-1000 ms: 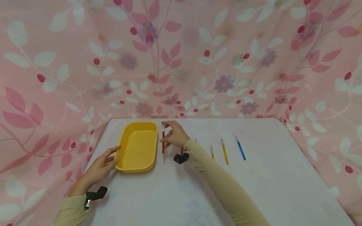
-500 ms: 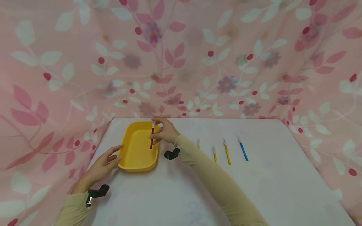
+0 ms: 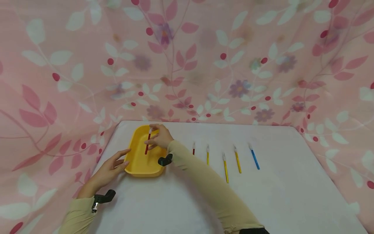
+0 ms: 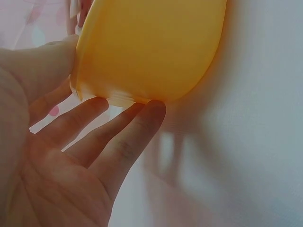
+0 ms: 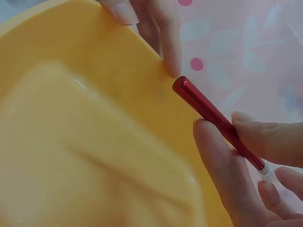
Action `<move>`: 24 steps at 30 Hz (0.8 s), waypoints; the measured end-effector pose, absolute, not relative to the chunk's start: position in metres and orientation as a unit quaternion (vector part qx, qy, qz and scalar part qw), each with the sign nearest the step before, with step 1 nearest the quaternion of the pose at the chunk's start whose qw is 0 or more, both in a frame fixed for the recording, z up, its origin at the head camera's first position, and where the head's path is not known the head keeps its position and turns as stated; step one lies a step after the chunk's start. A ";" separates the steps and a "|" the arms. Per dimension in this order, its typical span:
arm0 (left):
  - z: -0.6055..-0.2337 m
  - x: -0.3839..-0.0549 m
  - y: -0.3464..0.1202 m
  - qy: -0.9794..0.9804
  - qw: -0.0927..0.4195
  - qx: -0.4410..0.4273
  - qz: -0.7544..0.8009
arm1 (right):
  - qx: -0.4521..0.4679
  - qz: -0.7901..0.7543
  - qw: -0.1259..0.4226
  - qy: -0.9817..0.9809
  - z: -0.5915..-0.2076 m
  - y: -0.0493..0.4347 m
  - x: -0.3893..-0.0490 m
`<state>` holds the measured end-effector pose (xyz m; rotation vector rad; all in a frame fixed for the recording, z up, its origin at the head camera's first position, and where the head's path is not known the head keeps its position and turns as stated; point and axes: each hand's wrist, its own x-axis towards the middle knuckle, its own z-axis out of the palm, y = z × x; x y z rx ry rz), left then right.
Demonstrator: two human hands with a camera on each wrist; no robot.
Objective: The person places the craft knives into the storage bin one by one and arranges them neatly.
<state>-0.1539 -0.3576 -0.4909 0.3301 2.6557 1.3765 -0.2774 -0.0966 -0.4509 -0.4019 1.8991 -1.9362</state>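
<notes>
My right hand (image 3: 159, 138) pinches a red craft knife (image 5: 203, 101) between thumb and fingers, above the yellow tray (image 3: 146, 175). The knife slants, its clear cap at the upper end in the head view and its plain red end pointing down into the tray. In the right wrist view its red end shows close to the tray's rim, and a thin shadow falls on the tray floor. My left hand (image 3: 109, 170) holds the tray's left rim; in the left wrist view the thumb (image 4: 57, 61) lies at the rim and the fingertips press the outer wall.
Right of the tray, on the white table (image 3: 280, 195), lie a red knife (image 3: 193, 151), partly behind the right sleeve, several yellow ones (image 3: 238, 162) and a blue one (image 3: 255, 159). A pink floral cloth (image 3: 187, 65) hangs behind the table.
My right hand has moved left with the red craft knife, from beside the tray to over it. The left hand stays on the rim. The view has shifted slightly.
</notes>
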 end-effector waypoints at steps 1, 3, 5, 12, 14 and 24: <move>-0.491 -0.154 -0.357 0.880 0.066 0.109 0.457 | -0.142 -0.692 0.201 0.679 -0.452 -0.100 -0.277; -0.492 -0.155 -0.357 0.880 0.066 0.110 0.458 | -0.136 -0.688 0.204 0.683 -0.455 -0.107 -0.276; -0.492 -0.156 -0.358 0.878 0.067 0.109 0.460 | -0.128 -0.683 0.206 0.689 -0.457 -0.114 -0.275; -0.490 -0.156 -0.356 0.876 0.077 0.092 0.467 | -0.095 -0.666 0.202 0.712 -0.460 -0.133 -0.270; -0.489 -0.155 -0.356 0.874 0.078 0.090 0.470 | -0.085 -0.664 0.201 0.715 -0.462 -0.138 -0.268; -0.494 -0.155 -0.357 0.876 0.074 0.089 0.467 | -0.042 -0.638 0.193 0.744 -0.476 -0.149 -0.272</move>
